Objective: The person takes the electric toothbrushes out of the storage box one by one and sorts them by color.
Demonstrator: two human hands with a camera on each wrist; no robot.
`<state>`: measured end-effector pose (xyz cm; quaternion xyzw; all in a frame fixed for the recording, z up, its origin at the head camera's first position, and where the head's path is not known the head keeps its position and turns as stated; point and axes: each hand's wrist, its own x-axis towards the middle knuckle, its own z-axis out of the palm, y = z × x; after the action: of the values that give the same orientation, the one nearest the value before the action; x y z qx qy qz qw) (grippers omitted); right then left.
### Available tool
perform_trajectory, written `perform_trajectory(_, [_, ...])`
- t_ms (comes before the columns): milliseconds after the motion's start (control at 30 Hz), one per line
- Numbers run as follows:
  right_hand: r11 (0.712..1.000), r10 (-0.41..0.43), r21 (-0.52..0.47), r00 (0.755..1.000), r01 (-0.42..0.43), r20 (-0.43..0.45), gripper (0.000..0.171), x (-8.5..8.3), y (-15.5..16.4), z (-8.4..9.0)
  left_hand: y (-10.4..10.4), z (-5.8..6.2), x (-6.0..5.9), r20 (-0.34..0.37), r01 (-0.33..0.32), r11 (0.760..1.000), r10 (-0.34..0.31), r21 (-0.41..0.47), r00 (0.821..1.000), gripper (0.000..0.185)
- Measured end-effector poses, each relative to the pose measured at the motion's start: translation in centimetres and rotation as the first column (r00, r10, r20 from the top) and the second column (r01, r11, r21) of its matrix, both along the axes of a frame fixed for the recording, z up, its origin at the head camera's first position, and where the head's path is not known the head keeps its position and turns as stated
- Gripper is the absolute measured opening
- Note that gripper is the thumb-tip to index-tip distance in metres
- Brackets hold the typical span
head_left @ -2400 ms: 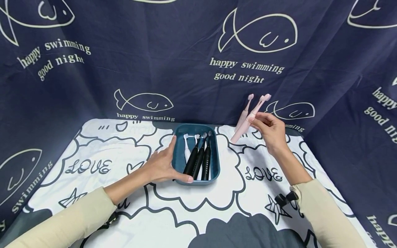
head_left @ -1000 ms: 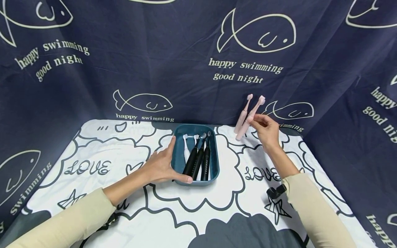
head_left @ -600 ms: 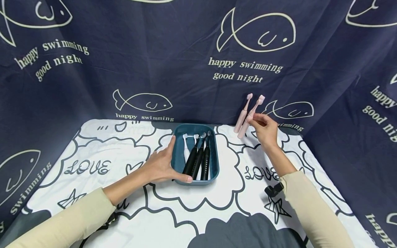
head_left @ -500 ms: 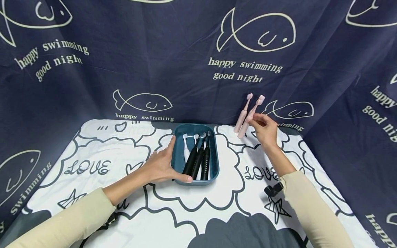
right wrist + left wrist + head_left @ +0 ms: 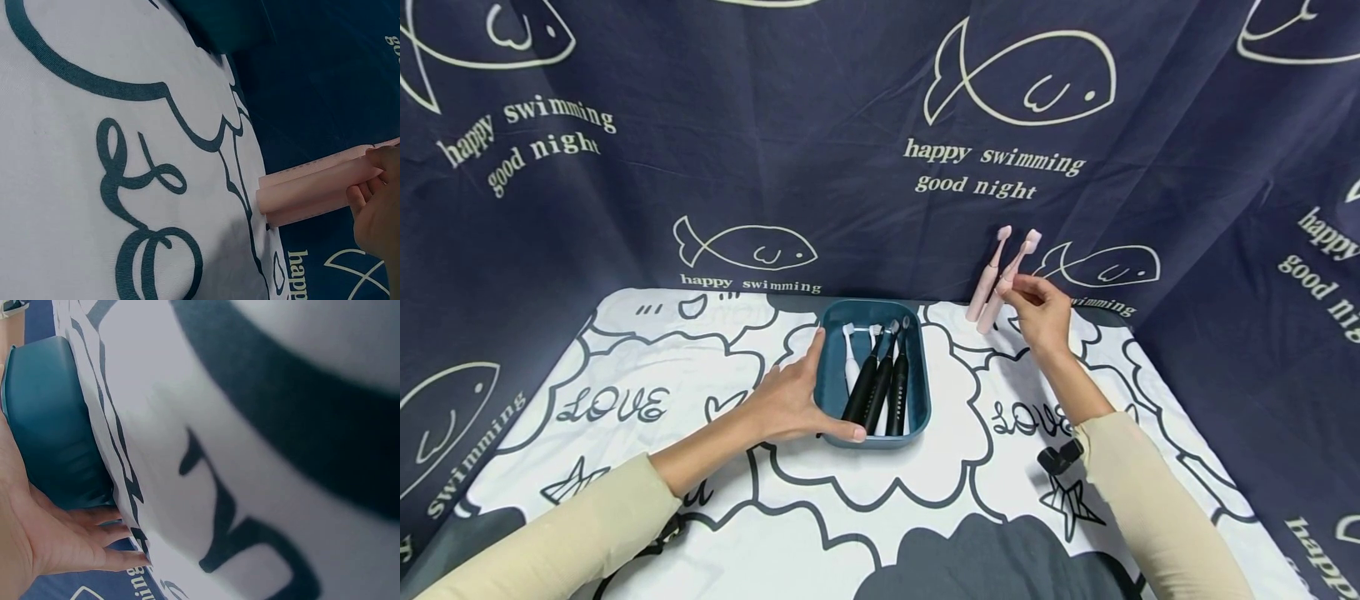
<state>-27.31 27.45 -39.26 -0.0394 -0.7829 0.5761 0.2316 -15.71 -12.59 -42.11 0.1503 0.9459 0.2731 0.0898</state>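
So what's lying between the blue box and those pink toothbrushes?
Just printed white cloth; the head view shows no object on the stretch between the blue box and the pink toothbrushes.

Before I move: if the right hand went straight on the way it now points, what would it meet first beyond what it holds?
Probably the leftmost pink toothbrush, just left of what the right hand pinches in the head view; depth between them is unclear.

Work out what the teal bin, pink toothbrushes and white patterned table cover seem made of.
Teal bin: probably plastic, satin; smooth walls, rounded corners, soft sheen.
Pink toothbrushes: handles likely plastic, perhaps rubber-coated; matte, without sharp glints.
Table cover: apparently matte cloth; faint weave shows.
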Motion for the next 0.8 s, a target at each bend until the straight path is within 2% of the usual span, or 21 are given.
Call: perform_trajectory(800, [1.0, -0.003, 0.019, 0.999, 0.003, 0.034, 0.039, -0.44, 0.7, -0.54, -0.07, -0.02, -0.05, 0.005, 0.007, 1.0, -0.007, 0.004, 1.0, 0.174])
